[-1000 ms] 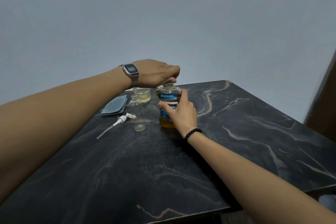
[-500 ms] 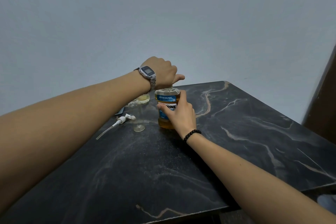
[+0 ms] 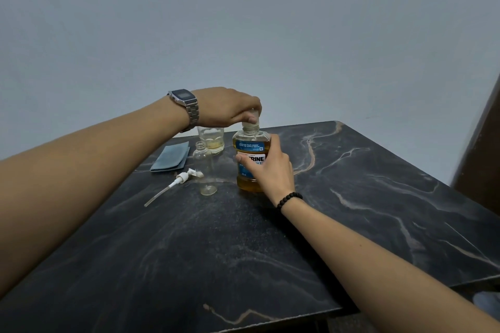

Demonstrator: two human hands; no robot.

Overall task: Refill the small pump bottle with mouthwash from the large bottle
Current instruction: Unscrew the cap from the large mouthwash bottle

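Note:
The large mouthwash bottle [image 3: 250,147], amber liquid with a blue label, stands upright near the middle back of the dark marble table [image 3: 351,197]. My right hand [image 3: 267,170] grips its body from the right. My left hand [image 3: 230,108] comes from above and grips the clear cap [image 3: 251,124] on its neck. The small clear pump bottle [image 3: 204,170] stands uncapped just left of the large bottle. Its white pump head with a long tube [image 3: 178,180] lies on the table to the left.
A clear cup [image 3: 212,140] with a little yellowish liquid stands behind the small bottle. A folded grey-blue cloth [image 3: 171,157] lies at the back left. A brown panel [image 3: 481,159] rises beyond the table's right edge. A grey wall is behind.
My left wrist has turned back from its twisted pose, the watch now facing up again, fingers still on the cap. The large bottle and my right hand stay in place.

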